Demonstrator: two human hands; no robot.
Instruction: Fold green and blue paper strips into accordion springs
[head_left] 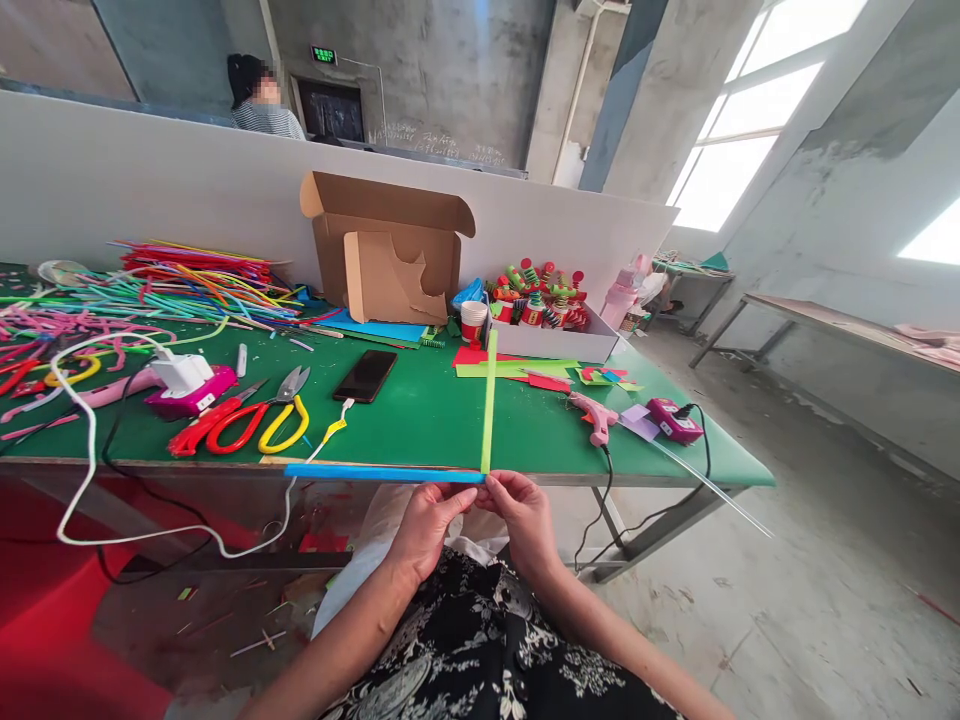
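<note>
Near the table's front edge, my left hand (pixel 430 520) pinches a blue paper strip (pixel 375 473) close to its right end; the strip runs out to the left. My right hand (pixel 523 510) is closed at the corner where the blue strip meets a light green paper strip (pixel 490 410). The green strip points away from me across the table, at about a right angle to the blue one. The fingertips hide how the two ends overlap. A smartphone (pixel 365 376) lies beyond the blue strip, and a pink glue gun (pixel 596 417) rests to the right.
Scissors (pixel 281 410) and red-handled pliers (pixel 214 420) lie left. Behind them is a pile of coloured strips (pixel 202 285). A cardboard box (pixel 390 255), paper cups (pixel 472 322) and a white box (pixel 570 343) of small crafts stand at the back. A white cable (pixel 91 470) loops over the front edge.
</note>
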